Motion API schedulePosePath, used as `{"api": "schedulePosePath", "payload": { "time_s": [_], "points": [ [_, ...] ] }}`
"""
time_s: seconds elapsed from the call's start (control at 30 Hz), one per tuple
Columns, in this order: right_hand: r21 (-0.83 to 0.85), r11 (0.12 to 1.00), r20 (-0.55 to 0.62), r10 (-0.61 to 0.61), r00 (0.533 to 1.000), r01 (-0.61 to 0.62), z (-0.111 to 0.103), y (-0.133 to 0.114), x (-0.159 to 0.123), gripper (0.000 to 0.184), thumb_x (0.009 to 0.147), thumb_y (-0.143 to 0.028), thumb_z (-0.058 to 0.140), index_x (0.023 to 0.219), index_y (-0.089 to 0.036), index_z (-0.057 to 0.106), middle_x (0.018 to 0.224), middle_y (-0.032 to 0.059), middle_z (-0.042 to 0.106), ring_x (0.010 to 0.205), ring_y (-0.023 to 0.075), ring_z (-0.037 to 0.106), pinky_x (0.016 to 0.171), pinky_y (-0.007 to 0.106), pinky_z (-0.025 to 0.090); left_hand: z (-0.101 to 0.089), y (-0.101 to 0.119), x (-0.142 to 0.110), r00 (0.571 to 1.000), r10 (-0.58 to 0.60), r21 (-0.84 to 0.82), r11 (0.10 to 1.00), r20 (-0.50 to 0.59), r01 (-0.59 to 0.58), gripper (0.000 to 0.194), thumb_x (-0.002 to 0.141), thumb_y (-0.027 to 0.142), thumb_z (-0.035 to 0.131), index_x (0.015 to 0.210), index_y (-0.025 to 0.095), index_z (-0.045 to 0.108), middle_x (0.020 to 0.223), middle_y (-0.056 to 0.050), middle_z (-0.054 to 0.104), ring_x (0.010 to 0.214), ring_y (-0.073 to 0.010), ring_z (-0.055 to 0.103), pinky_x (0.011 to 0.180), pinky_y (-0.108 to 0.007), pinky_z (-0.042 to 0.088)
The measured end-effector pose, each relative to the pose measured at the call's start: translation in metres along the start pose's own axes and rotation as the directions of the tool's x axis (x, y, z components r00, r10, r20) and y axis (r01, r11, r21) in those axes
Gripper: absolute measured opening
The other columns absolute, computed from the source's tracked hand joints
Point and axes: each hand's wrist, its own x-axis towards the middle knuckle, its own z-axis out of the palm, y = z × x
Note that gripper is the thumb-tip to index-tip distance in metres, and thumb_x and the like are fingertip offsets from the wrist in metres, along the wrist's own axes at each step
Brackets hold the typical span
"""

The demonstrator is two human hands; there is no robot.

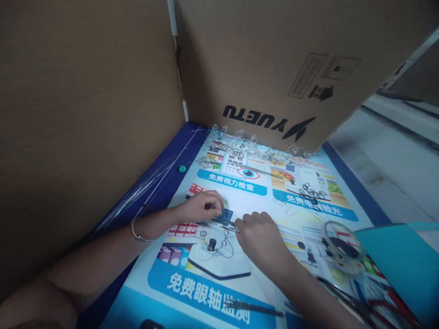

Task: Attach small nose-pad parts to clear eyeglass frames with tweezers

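My left hand is closed in a pinch, thumb against fingertips, above the printed sheet; what lies between the fingers is too small to make out. Just to its right my right hand is a fist, knuckles up, around a slim metal piece that pokes out to the left. Its kind cannot be told. Below the two hands, a thin wire with clear round beads curves over the sheet. A small dark blue patch shows beside the left fingertips.
Cardboard walls stand behind and left. Clear beaded pieces line the back. Dark beaded pieces lie right, thin dark strands in front. A clear round container, red-handled tool and turquoise box sit at right.
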Motion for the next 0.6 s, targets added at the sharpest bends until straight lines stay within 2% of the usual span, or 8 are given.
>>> {"api": "schedulePosePath", "payload": {
  "time_s": [0.23, 0.47, 0.6],
  "points": [
    [-0.052, 0.998, 0.204, 0.036, 0.978, -0.026, -0.014, -0.013, 0.011, 0.012, 0.071, -0.006, 0.051, 0.070, -0.015, 0.059, 0.067, 0.0071, 0.061, 0.064, 0.0215, 0.055, 0.056, 0.031, 0.026, 0.000, -0.001, 0.001, 1.000, 0.020, -0.001, 1.000, 0.021, -0.020, 0.010, 0.076, 0.016, 0.055, 0.067, 0.013, 0.055, 0.083, -0.005, 0.057, 0.082, -0.0135, 0.054, 0.076, -0.025, 0.041],
    [-0.057, 0.997, 0.302, 0.063, 0.951, -0.048, -0.021, -0.015, 0.011, 0.015, 0.074, -0.005, 0.048, 0.074, -0.014, 0.059, 0.069, 0.0074, 0.063, 0.064, 0.0221, 0.059, 0.051, 0.029, 0.030, -0.001, 0.004, -0.001, 0.998, 0.060, 0.050, 0.997, 0.024, -0.061, 0.008, 0.079, 0.016, 0.053, 0.073, 0.013, 0.058, 0.086, -0.004, 0.051, 0.084, -0.0132, 0.050, 0.077, -0.025, 0.040],
    [-0.066, 0.996, 0.302, 0.075, 0.950, -0.057, -0.021, -0.012, 0.010, 0.014, 0.076, -0.006, 0.048, 0.076, -0.015, 0.060, 0.070, 0.0077, 0.064, 0.065, 0.0221, 0.060, 0.051, 0.028, 0.031, -0.001, 0.005, -0.002, 0.997, 0.077, 0.095, 0.992, 0.022, -0.079, 0.008, 0.080, 0.016, 0.052, 0.074, 0.013, 0.058, 0.086, -0.004, 0.048, 0.085, -0.0134, 0.048, 0.078, -0.025, 0.039]
  ]
}}
